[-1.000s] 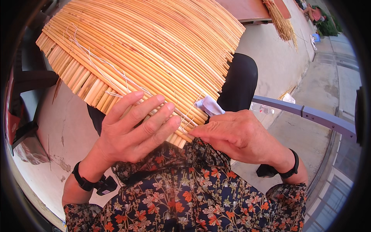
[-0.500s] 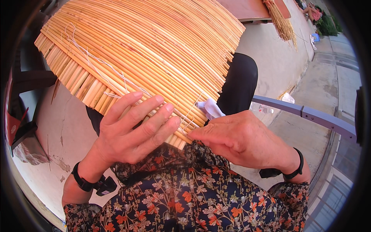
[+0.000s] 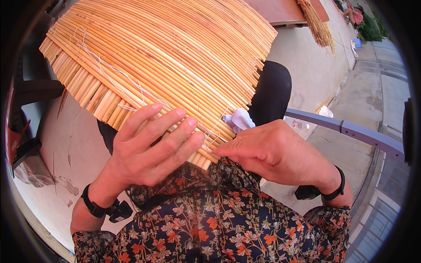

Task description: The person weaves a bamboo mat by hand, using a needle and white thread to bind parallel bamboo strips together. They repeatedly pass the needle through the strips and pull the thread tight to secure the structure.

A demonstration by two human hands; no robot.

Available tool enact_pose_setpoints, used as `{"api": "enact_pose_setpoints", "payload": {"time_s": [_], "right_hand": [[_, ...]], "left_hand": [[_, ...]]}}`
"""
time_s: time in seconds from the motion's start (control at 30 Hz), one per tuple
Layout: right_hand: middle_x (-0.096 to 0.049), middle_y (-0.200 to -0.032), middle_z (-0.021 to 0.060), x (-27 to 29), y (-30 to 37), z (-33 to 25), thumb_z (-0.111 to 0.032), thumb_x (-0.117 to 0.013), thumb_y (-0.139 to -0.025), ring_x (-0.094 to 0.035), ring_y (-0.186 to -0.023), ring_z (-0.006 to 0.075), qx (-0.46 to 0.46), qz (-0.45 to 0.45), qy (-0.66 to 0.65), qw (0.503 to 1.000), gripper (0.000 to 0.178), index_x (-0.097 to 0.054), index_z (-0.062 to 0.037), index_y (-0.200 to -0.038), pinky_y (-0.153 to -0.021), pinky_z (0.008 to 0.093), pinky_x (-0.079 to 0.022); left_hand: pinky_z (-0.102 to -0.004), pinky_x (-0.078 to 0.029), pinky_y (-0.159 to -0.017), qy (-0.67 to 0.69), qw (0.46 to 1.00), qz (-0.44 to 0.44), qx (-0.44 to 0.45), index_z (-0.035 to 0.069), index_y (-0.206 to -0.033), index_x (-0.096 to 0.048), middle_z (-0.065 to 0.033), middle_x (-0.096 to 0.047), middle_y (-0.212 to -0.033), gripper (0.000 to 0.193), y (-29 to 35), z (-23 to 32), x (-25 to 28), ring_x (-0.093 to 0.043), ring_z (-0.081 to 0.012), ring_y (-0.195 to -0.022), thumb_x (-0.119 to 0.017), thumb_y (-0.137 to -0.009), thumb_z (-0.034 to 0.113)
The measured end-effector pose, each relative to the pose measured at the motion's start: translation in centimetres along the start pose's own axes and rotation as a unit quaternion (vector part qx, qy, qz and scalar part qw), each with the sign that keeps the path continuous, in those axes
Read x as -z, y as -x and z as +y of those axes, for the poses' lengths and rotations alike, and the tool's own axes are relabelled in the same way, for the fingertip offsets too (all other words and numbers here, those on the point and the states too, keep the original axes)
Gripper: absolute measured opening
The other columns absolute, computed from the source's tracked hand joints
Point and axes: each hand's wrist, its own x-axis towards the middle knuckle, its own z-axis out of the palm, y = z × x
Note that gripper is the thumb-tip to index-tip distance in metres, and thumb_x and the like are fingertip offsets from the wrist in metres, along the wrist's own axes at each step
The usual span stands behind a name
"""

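Observation:
A mat of straw-coloured stalks (image 3: 175, 65), laid side by side, slopes across my lap. White thread (image 3: 109, 65) lies in loose strands along its lower left part and crosses the stalks at the near corner. My left hand (image 3: 153, 147) rests over the near edge, fingers stretched and apart on the stalks; its thumb is hidden. At the corner, my right hand (image 3: 267, 151) pinches thumb and fingertips together beside the thread; what is between them is hidden. Pale cloth (image 3: 241, 120) with a small dark tip sits above its knuckles; I cannot tell whether it wraps a finger.
A reddish-brown table (image 3: 280, 11) stands at the far side, a bundle of dry straw (image 3: 318, 26) at its edge. To the right runs a purple-grey bar (image 3: 346, 127), with a clear plastic bottle (image 3: 300, 124) beyond. A dark chair (image 3: 39, 90) is at the left.
My right hand has risen slightly at the knuckles, its fingertips staying by the mat's corner. The pale cloth has tipped upward with it. My left hand and the mat hold still.

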Motion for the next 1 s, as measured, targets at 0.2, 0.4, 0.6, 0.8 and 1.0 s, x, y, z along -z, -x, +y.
{"api": "enact_pose_setpoints", "payload": {"time_s": [0.2, 0.4, 0.6, 0.8, 1.0], "right_hand": [[-0.063, -0.078, 0.021, 0.0, -0.5, -1.0, -0.001, -0.066, -0.083, -0.062, -0.075, 0.0456, -0.023, -0.022, 0.028, 0.999, 0.008, -0.063, -0.0032, -0.09, -0.066, 0.0481, -0.052], [-0.07, -0.088, 0.013, 1.4, -1.4, -3.8, 0.004, -0.069, -0.079, -0.066, -0.079, 0.0373, -0.044, -0.122, 0.174, 0.976, 0.028, -0.069, -0.0026, -0.106, -0.072, 0.0393, -0.056], [-0.071, -0.075, 0.0108, 8.9, -3.1, -9.4, 0.004, -0.071, -0.082, -0.067, -0.064, 0.0196, -0.09, -0.117, 0.106, 0.983, 0.02, -0.079, -0.0024, -0.099, -0.063, 0.0297, -0.051], [-0.072, -0.072, 0.0064, 16.7, -4.3, -13.0, 0.003, -0.073, -0.078, -0.064, -0.061, 0.0119, -0.116, -0.012, 0.089, 0.989, 0.019, -0.081, 0.0016, -0.095, -0.057, 0.0259, -0.048], [-0.068, -0.074, 0.0054, 18.7, -2.5, -10.9, -0.004, -0.072, -0.086, -0.06, -0.064, 0.0096, -0.042, 0.12, -0.047, 0.991, 0.016, -0.079, 0.001, -0.099, -0.057, 0.0235, -0.046]], "left_hand": [[-0.0442, -0.051, -0.103, -0.001, 1.0, -0.002, 0.0, 0.016, -0.112, -0.076, -0.0015, -0.072, -0.117, 0.023, 0.1, 0.1, 0.0, -0.068, -0.0218, -0.115, -0.064, -0.092, 0.02], [-0.0444, -0.053, -0.101, 0.002, 1.0, -0.006, -0.022, 0.012, -0.111, -0.076, -0.0041, -0.073, -0.114, 0.024, -0.9, -0.2, 1.2, -0.07, -0.0236, -0.111, -0.064, -0.091, 0.019], [-0.0406, -0.058, -0.082, -0.03, 0.988, 0.105, -0.109, 0.003, -0.1, -0.073, -0.0102, -0.073, -0.097, 0.023, -7.0, -2.0, 4.8, -0.072, -0.0267, -0.09, -0.071, -0.085, 0.02], [-0.0338, -0.048, -0.051, -0.04, 0.953, 0.2, -0.222, 0.002, -0.089, -0.068, -0.0078, -0.063, -0.075, 0.044, -14.9, -7.9, 8.7, -0.063, -0.0233, -0.062, -0.078, -0.079, 0.043], [-0.0382, -0.045, -0.056, -0.05, 0.953, 0.161, -0.253, 0.007, -0.081, -0.067, -0.0074, -0.056, -0.07, 0.04, -21.0, -9.2, 12.1, -0.06, -0.0287, -0.064, -0.074, -0.088, 0.046]]}}
